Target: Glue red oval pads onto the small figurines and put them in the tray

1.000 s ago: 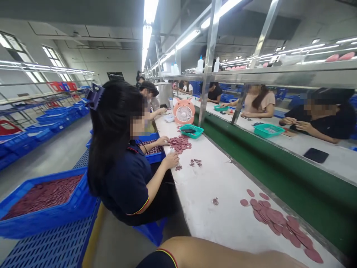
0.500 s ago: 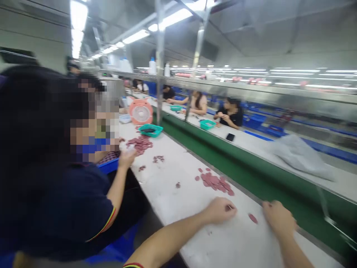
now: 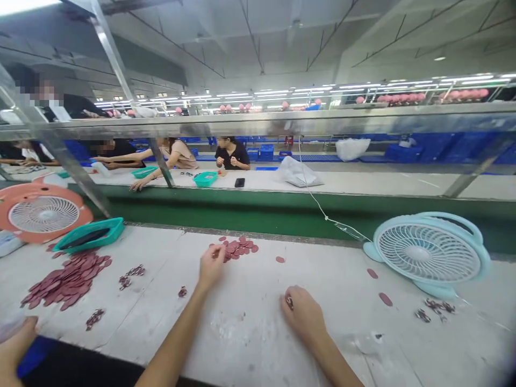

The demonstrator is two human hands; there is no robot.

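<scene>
My left hand (image 3: 212, 267) is at the left edge of a small pile of flat, oval maroon discs (image 3: 242, 247). Its fingers are bent together there; whether a disc is between them is hidden. To the right, my right hand (image 3: 305, 313) rests low over the white table, fingers curled round small dark-red and white pieces (image 3: 289, 302) that show at the fingertips. A single maroon disc (image 3: 280, 259) lies between the hands, farther back. Two more loose discs (image 3: 385, 299) are to the right of my right hand.
A light-blue fan (image 3: 419, 253) stands at right, beside a cluster of small dark-red and silver pieces (image 3: 434, 307). At left are a large disc pile (image 3: 66, 282), a green basket (image 3: 115, 230) and an orange fan (image 3: 80, 212). A co-worker's hand (image 3: 18, 341) is at lower left.
The view has swung to the right, bringing in the blue fan. My left hand has gone to the disc pile, and my right hand now shows small pieces in its curled fingers.
</scene>
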